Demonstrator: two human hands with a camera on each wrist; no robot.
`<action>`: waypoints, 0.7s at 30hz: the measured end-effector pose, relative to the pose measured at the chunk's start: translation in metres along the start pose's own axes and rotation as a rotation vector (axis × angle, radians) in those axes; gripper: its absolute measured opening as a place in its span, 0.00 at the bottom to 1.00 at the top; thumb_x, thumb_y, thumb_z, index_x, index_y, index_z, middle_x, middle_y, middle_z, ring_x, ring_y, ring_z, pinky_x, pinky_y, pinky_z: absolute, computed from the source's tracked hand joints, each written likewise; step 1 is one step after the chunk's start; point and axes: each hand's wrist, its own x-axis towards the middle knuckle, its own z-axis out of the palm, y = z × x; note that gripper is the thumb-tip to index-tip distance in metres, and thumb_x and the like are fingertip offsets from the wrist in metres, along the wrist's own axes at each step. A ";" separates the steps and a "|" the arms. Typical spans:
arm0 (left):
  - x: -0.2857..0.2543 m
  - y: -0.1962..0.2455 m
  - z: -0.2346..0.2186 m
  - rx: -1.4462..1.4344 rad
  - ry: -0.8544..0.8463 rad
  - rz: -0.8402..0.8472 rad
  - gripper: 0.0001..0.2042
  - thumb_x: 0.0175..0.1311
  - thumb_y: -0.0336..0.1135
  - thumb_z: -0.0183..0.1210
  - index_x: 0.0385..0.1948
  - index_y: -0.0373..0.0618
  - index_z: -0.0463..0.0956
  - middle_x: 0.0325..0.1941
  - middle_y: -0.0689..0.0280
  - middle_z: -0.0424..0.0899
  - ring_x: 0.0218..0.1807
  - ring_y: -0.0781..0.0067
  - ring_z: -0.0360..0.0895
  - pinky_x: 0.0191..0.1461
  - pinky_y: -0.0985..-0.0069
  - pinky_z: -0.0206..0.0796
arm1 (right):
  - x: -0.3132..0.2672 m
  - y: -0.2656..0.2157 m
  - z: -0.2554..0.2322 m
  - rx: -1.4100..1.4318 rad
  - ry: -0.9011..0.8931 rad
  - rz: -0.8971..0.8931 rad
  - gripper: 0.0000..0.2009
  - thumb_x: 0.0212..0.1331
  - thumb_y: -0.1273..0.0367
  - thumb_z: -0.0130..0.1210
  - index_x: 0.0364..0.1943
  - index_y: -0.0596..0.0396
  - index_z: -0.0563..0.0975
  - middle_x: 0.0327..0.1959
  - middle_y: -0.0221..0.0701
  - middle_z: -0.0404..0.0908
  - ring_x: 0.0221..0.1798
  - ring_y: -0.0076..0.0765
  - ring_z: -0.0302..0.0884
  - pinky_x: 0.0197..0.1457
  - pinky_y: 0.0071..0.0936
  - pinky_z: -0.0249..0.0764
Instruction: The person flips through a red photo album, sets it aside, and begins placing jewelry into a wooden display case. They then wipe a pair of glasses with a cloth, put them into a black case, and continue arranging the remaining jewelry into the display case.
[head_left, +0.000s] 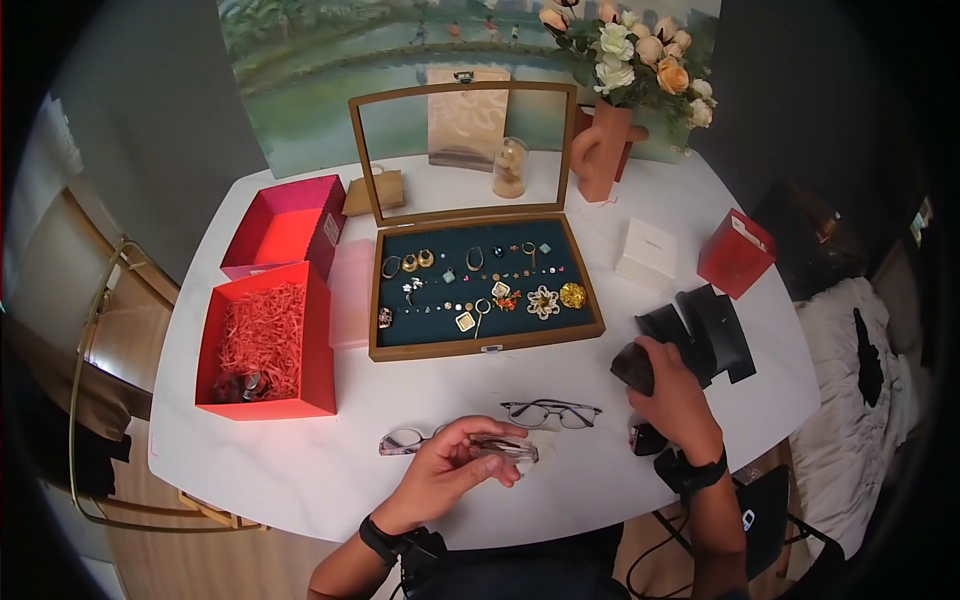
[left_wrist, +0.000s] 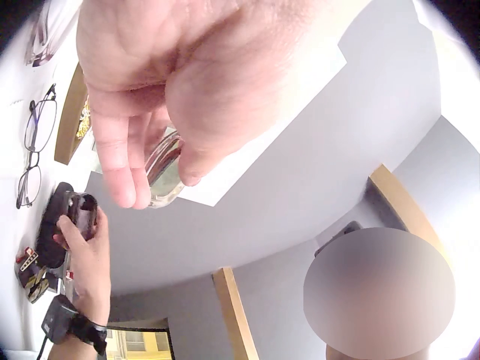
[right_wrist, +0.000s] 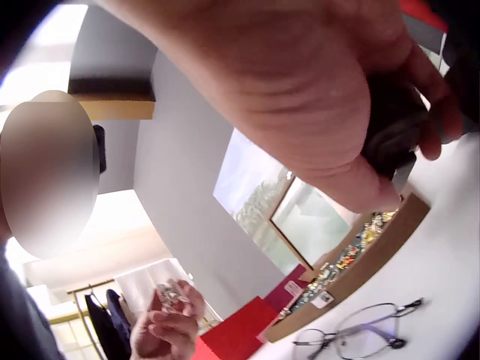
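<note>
My left hand [head_left: 445, 470] holds a pair of folded glasses [head_left: 512, 450] with clear-looking frames between thumb and fingers, above the table's front. In the left wrist view the lenses [left_wrist: 166, 184] show below the fingertips. My right hand [head_left: 682, 400] grips a small dark case [head_left: 632, 368] at the right; its fingers wrap over it in the right wrist view. Thin-framed glasses [head_left: 550, 412] lie open on the table between the hands. Another pair of glasses [head_left: 402, 440] is partly hidden behind my left hand. A small black item [head_left: 648, 438] lies beside my right wrist.
A glass-lidded jewellery box [head_left: 490, 350] stands open in the middle. To its left are a red box [head_left: 318, 390] of shredded paper and a pink-red box [head_left: 280, 235]. Black cases [head_left: 715, 335], a white box [head_left: 647, 250], a red box [head_left: 738, 255] and a flower vase [head_left: 603, 150] stand right.
</note>
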 end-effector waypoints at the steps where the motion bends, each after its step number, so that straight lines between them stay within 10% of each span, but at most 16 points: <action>1: 0.001 0.000 0.001 0.003 0.002 0.001 0.16 0.73 0.26 0.53 0.60 0.42 0.66 0.62 0.48 0.76 0.46 0.63 0.84 0.51 0.66 0.78 | -0.003 -0.009 -0.008 0.090 -0.026 -0.037 0.34 0.51 0.71 0.65 0.65 0.53 0.65 0.51 0.46 0.73 0.54 0.56 0.77 0.54 0.42 0.75; 11: 0.011 0.018 0.006 0.247 0.190 0.312 0.16 0.74 0.26 0.51 0.60 0.42 0.63 0.64 0.50 0.73 0.63 0.58 0.76 0.65 0.61 0.72 | -0.015 -0.075 0.034 0.370 -0.447 -0.464 0.34 0.52 0.62 0.69 0.62 0.55 0.65 0.56 0.47 0.71 0.55 0.58 0.76 0.59 0.42 0.73; 21: 0.008 0.021 -0.003 0.684 0.207 0.089 0.16 0.76 0.30 0.51 0.61 0.38 0.64 0.57 0.58 0.76 0.61 0.69 0.76 0.65 0.71 0.68 | -0.006 -0.094 0.069 0.481 -0.344 -0.527 0.30 0.46 0.55 0.74 0.51 0.54 0.75 0.46 0.40 0.78 0.48 0.51 0.80 0.50 0.41 0.78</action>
